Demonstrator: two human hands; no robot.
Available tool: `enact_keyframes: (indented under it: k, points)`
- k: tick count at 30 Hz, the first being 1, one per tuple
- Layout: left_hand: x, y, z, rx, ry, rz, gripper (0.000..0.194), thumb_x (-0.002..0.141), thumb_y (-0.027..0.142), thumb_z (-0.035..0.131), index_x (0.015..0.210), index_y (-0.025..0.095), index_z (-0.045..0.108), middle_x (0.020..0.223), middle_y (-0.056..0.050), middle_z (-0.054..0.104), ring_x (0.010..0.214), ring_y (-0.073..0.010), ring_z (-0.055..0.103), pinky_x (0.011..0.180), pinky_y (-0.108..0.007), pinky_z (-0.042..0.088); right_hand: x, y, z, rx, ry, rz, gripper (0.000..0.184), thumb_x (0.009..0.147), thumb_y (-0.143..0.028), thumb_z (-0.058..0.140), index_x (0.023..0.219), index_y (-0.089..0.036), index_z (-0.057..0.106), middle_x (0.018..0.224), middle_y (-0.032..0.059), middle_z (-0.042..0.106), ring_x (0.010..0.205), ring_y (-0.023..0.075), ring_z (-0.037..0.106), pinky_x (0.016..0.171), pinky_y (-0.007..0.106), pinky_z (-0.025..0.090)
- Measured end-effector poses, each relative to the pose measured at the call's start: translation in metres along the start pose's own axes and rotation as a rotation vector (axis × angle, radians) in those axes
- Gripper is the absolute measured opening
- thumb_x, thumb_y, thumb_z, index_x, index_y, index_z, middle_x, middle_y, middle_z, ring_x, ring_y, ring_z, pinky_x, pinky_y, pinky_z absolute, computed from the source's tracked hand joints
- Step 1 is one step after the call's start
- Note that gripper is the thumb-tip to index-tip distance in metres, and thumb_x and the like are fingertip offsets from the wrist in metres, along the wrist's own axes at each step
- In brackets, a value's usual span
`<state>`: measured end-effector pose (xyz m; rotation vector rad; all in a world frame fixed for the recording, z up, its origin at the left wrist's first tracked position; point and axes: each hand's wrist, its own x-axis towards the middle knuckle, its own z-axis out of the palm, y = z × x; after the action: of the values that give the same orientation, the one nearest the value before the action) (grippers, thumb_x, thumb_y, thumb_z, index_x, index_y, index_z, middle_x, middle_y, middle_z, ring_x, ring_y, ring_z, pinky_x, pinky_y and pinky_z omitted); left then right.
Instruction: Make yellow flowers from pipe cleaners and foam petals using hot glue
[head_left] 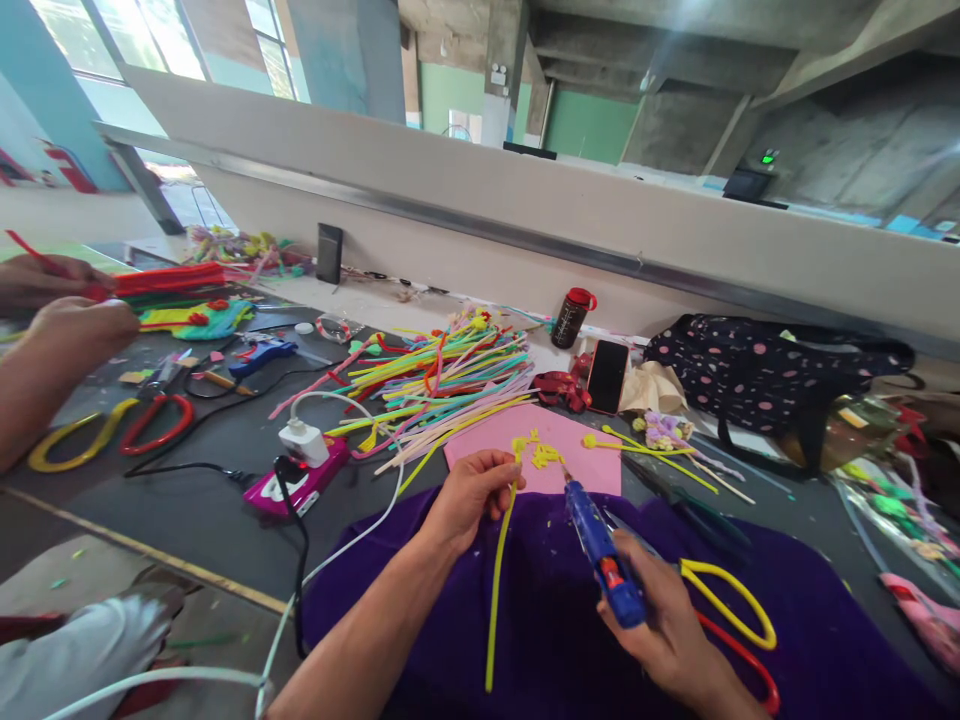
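My left hand pinches a yellow-green pipe cleaner near its top, and the stem hangs down over purple cloth. A small yellow tuft shows just above the fingertips. My right hand grips a blue glue gun, its nozzle pointing up towards several yellow pieces on a pink sheet. Scissors with one yellow and one red handle show behind my right hand; whether it also holds them I cannot tell.
Many coloured pipe cleaners are heaped beyond the sheet. A magenta power strip with cords lies left. A phone, a bottle and a dark patterned bag stand behind. At far left, another person's hands hold red pipe cleaners.
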<state>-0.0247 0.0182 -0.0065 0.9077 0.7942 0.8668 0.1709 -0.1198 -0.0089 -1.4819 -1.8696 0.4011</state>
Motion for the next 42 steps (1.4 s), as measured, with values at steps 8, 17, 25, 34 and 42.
enact_keyframes:
  k: [8, 17, 25, 34, 42]
  points:
    - [0.001, 0.001, -0.006, -0.100, -0.036, 0.036, 0.017, 0.070, 0.027, 0.065, 0.071, 0.013, 0.057, 0.062, 0.000, 0.062, 0.035, -0.0016, 0.042, 0.030, -0.012, 0.027, 0.005, 0.018, 0.022, -0.525, -0.132, 0.216, 0.023, 0.078, -0.033, 0.053, 0.096, -0.019, 0.050, 0.086, 0.0057, 0.061, 0.074, 0.0228, 0.062, 0.062, 0.032, 0.045]
    - [-0.003, 0.005, -0.004, -0.090, -0.065, 0.016, 0.017, 0.069, 0.029, 0.065, 0.067, 0.014, 0.057, 0.054, 0.002, 0.060, 0.034, -0.0015, 0.040, 0.031, -0.013, 0.025, 0.007, 0.008, 0.023, -0.742, -0.164, 0.105, 0.034, 0.081, -0.037, 0.052, 0.110, -0.019, 0.050, 0.096, 0.0097, 0.060, 0.074, 0.0221, 0.064, 0.058, 0.029, 0.044]
    - [-0.003, 0.004, -0.003, -0.069, -0.061, 0.004, 0.018, 0.068, 0.030, 0.065, 0.069, 0.014, 0.057, 0.059, 0.000, 0.062, 0.035, -0.0017, 0.042, 0.032, -0.014, 0.026, -0.008, 0.035, -0.003, -0.691, -0.066, 0.036, 0.025, 0.091, -0.028, 0.039, 0.081, -0.018, 0.060, 0.075, 0.0028, 0.060, 0.062, 0.0139, 0.061, 0.054, 0.023, 0.038]
    - [-0.003, 0.001, 0.000, -0.033, -0.085, -0.005, 0.019, 0.067, 0.031, 0.066, 0.068, 0.013, 0.057, 0.059, 0.000, 0.062, 0.036, -0.0019, 0.043, 0.032, -0.013, 0.026, -0.018, 0.079, 0.002, -0.852, 0.111, 0.018, 0.021, 0.088, -0.030, 0.044, 0.095, -0.017, 0.058, 0.091, 0.0080, 0.061, 0.081, 0.0184, 0.059, 0.064, 0.025, 0.042]
    - [-0.001, -0.001, -0.001, 0.000, -0.053, 0.010, 0.018, 0.069, 0.030, 0.064, 0.069, 0.013, 0.057, 0.055, 0.001, 0.060, 0.036, -0.0021, 0.043, 0.032, -0.013, 0.026, -0.003, 0.068, -0.001, -1.009, -0.031, -0.051, 0.016, 0.085, -0.017, 0.043, 0.082, -0.017, 0.058, 0.077, 0.0061, 0.060, 0.071, 0.0183, 0.056, 0.062, 0.028, 0.036]
